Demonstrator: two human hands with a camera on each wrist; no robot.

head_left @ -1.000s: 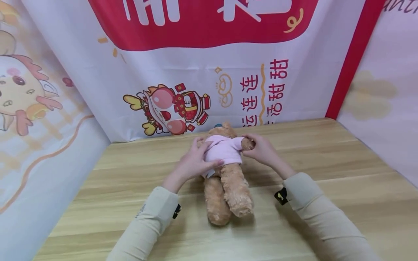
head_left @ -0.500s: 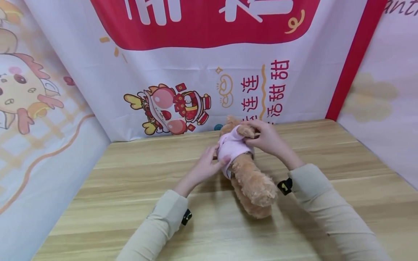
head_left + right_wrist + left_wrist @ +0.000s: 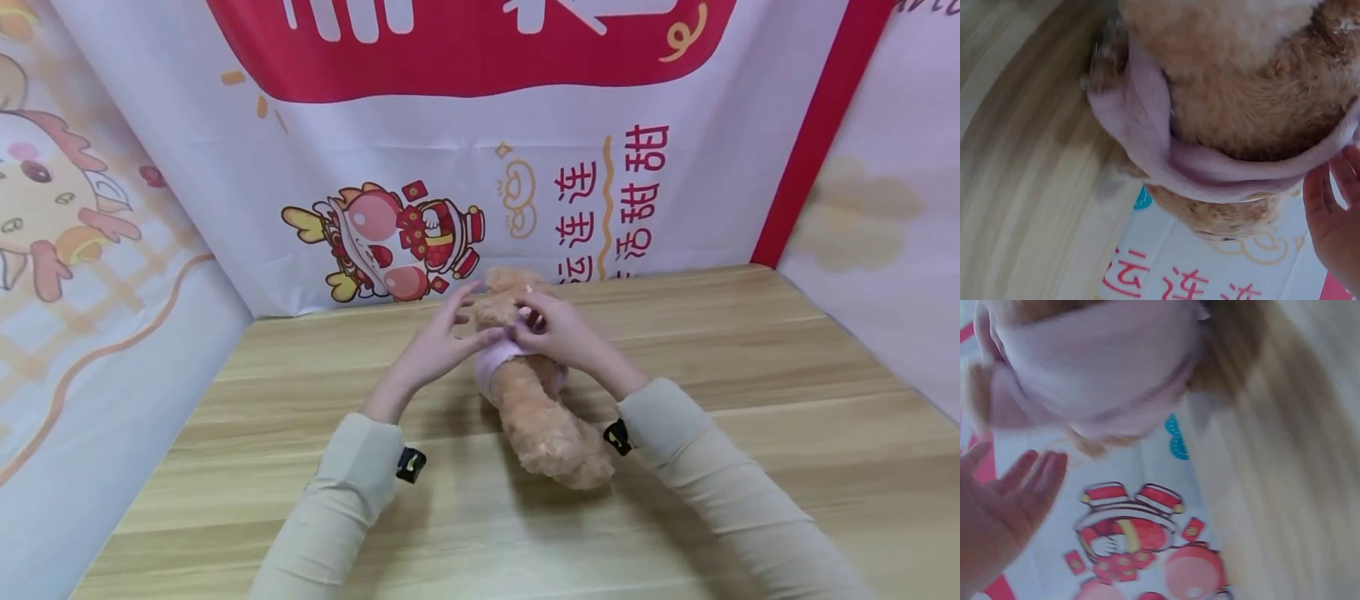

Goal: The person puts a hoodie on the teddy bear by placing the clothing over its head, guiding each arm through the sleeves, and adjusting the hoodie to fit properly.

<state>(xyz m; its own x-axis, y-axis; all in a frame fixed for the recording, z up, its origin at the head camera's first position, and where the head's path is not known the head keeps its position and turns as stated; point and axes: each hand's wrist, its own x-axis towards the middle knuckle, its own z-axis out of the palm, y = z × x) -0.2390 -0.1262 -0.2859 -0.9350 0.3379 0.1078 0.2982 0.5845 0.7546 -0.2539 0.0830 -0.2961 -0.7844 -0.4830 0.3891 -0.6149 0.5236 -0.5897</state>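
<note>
A brown teddy bear [image 3: 536, 425] in a pink shirt [image 3: 491, 367] lies tilted on its side near the table's back edge, its legs toward me. My right hand [image 3: 562, 333] pinches the shirt at the bear's upper body. In the right wrist view, the fingers of the right hand [image 3: 1335, 212] meet the edge of the shirt [image 3: 1147, 131], which is stretched toward them. My left hand [image 3: 435, 346] stands at the bear's left, fingers spread. The left wrist view has the left hand [image 3: 1007, 509] beside the shirt [image 3: 1104, 369], its fingers extended.
The wood-grain table [image 3: 300, 467] reaches back to a white and red printed cloth [image 3: 420, 125]. Further printed hangings, a left one [image 3: 172, 333] and a right one [image 3: 877, 275], stand beyond the table's side edges.
The bear has rolled, first rightward and then back to the left, from lying flat onto its side. My left hand has come off the shirt's front; the right hand has moved left with the bear.
</note>
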